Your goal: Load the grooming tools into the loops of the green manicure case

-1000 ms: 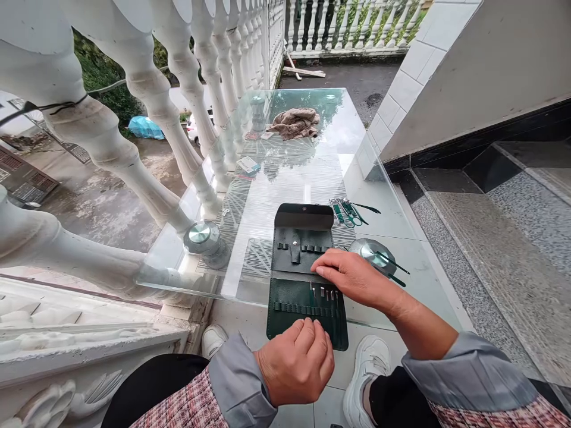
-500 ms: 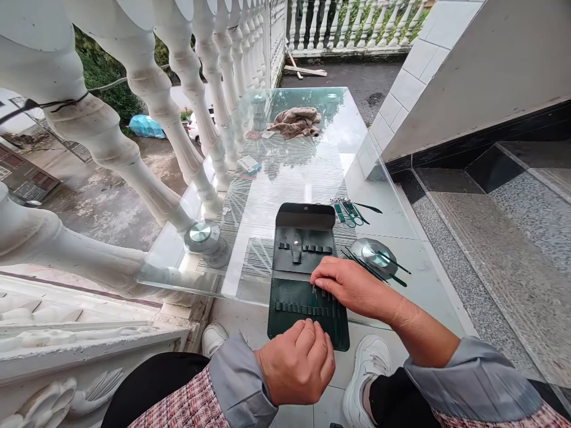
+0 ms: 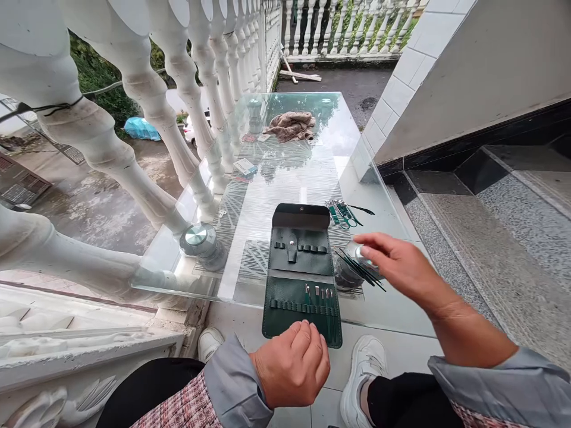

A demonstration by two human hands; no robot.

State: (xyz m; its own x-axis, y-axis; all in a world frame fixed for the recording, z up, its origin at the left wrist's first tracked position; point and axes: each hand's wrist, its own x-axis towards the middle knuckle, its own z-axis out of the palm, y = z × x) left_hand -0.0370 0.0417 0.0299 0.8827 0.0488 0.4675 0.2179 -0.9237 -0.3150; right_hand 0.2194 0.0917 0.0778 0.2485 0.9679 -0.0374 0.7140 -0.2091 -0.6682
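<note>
A dark green manicure case (image 3: 300, 270) lies unfolded at the near edge of the glass table. Several slim metal-tipped tools (image 3: 317, 294) stand in the elastic loops of its near half; the loops of the far half hold nothing. My left hand (image 3: 294, 362) is closed at the case's near edge, its fingertips hidden against it. To the right of the case, my right hand (image 3: 397, 267) hovers with thumb and forefinger apart, over a group of thin dark green tools (image 3: 360, 268). Farther back lie nail clippers and small scissors (image 3: 342, 214) with green handles.
The glass tabletop (image 3: 285, 178) stretches away, with a crumpled brown cloth (image 3: 291, 126) near its far end. A small card box (image 3: 245, 167) rests to the left. White balusters (image 3: 178, 77) line the left side; stone steps (image 3: 468, 220) rise at the right.
My right hand has left the case's loops and moved right to the thin tools, its fingers parting. My left hand stays at the near edge. The view has shifted slightly.
</note>
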